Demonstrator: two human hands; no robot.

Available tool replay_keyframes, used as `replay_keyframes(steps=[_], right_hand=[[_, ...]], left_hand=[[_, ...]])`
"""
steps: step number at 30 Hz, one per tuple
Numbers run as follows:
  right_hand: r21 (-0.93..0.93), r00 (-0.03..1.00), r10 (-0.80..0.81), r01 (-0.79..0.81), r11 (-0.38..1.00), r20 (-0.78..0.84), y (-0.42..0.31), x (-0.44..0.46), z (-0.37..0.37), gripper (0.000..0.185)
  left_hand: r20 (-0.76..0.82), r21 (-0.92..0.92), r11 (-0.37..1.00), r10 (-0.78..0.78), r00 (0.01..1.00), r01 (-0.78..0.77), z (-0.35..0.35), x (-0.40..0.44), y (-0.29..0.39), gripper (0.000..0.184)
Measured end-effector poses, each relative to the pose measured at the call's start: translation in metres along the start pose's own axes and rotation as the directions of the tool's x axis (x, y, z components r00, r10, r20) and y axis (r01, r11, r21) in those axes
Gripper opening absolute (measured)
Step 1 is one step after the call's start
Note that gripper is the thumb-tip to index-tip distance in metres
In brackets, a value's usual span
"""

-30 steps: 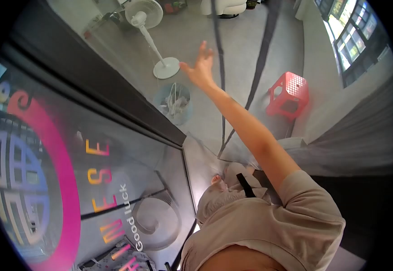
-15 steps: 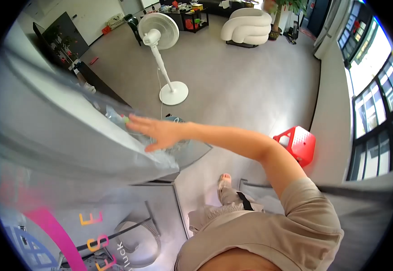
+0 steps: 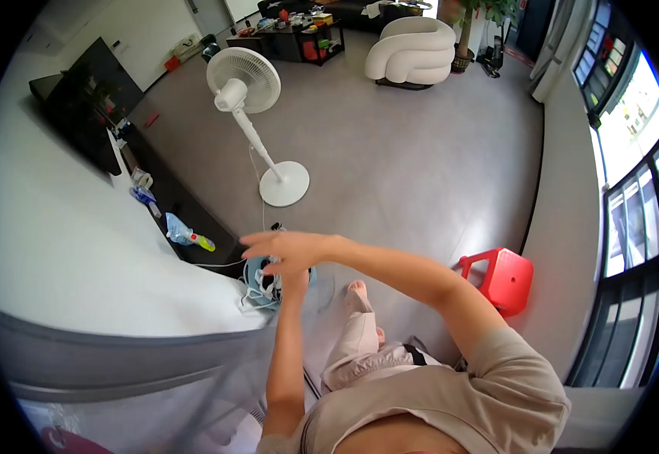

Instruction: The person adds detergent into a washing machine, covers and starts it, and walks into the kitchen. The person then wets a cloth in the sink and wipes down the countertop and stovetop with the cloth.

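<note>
My right hand (image 3: 288, 248) reaches across in front of me with its fingers stretched out, holding nothing. My left hand (image 3: 294, 281) is raised from below and meets it; its fingers are mostly hidden behind the right hand. Beneath both hands on the floor is a light blue tub (image 3: 252, 272) with white cables and dark items in it. A see-through curtain with a grey border (image 3: 140, 359) hangs at the lower left, close to my left arm. Neither hand visibly grips it.
A white standing fan (image 3: 285, 184) stands ahead. At the right is a red plastic stool (image 3: 509, 280) by the windows. Along the left wall runs a low black cabinet (image 3: 164, 163), bearing a spray bottle (image 3: 185, 233). A cream armchair (image 3: 412, 51) sits farther back.
The curtain that filled the left side has dropped to the lower left. My left arm has come into view, its hand meeting the right one. The view has shifted, and I have moved forward.
</note>
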State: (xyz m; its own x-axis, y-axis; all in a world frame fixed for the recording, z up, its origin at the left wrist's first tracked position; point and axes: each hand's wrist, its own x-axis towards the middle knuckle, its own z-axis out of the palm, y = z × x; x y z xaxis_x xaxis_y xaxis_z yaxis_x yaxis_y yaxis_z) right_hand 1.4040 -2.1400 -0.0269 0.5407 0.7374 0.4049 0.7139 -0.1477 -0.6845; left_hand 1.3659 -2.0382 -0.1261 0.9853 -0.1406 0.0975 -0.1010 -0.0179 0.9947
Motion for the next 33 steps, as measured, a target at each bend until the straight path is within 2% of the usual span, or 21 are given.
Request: replay_keyframes(steps=[1,2,4,7,10,12,14,17,25,29,30,33], right_hand=[[0.049,0.991,0.136,-0.134,0.990,-0.019,0.011,-0.010,-0.026,0.047],[0.099,0.963,0.268,-0.264,0.959,-0.029,0.023,-0.020,-0.053,0.046],[0.003,0.925,0.242,-0.253,0.968,-0.292,0.080,-0.042,-0.085,0.044],[0.205,0.749,0.466,-0.421,0.884,-0.472,0.140,-0.066,-0.146,0.042],[0.360,0.546,0.545,-0.415,0.836,-0.636,0.227,-0.090,-0.196,0.043],[0.512,0.352,0.677,-0.458,0.727,-0.646,0.259,-0.100,-0.236,0.041],[0.606,0.221,0.719,-0.411,0.681,-0.659,0.296,-0.113,-0.272,0.041],[0.669,0.076,0.742,-0.380,0.639,-0.666,0.331,-0.124,-0.332,0.038],[0.733,-0.121,0.737,-0.297,0.612,-0.665,0.452,-0.142,-0.461,0.034],[0.770,-0.131,0.773,-0.283,0.571,-0.621,0.546,-0.146,-0.530,0.034],[0.772,-0.117,0.778,-0.279,0.571,-0.618,0.561,-0.134,-0.572,0.034],[0.768,-0.096,0.791,-0.334,0.547,-0.605,0.632,-0.105,-0.633,0.033]], left_hand=[[0.000,-0.124,0.992,-0.019,1.000,0.018,0.008,0.022,0.000,0.033],[0.001,-0.120,0.989,-0.090,0.996,0.089,0.014,0.041,-0.003,0.033],[0.001,-0.111,0.967,-0.231,0.973,0.230,0.021,0.078,-0.012,0.032],[-0.048,-0.142,0.948,-0.293,0.955,0.284,0.035,0.147,-0.029,0.029],[-0.021,-0.162,0.945,-0.293,0.956,0.286,0.047,0.223,-0.043,0.029],[-0.031,-0.182,0.931,-0.326,0.945,0.315,0.061,0.281,-0.031,0.029],[-0.004,-0.174,0.933,-0.320,0.947,0.315,0.075,0.331,-0.020,0.029],[0.041,-0.168,0.940,-0.294,0.955,0.296,0.100,0.408,-0.007,0.029],[0.151,-0.153,0.928,-0.318,0.936,0.340,0.178,0.602,-0.032,0.025],[0.106,-0.199,0.917,-0.331,0.937,0.347,0.219,0.698,-0.048,0.025],[0.080,-0.218,0.915,-0.329,0.941,0.339,0.233,0.729,-0.036,0.025],[0.030,-0.241,0.909,-0.344,0.939,0.341,0.253,0.804,-0.051,0.024]])
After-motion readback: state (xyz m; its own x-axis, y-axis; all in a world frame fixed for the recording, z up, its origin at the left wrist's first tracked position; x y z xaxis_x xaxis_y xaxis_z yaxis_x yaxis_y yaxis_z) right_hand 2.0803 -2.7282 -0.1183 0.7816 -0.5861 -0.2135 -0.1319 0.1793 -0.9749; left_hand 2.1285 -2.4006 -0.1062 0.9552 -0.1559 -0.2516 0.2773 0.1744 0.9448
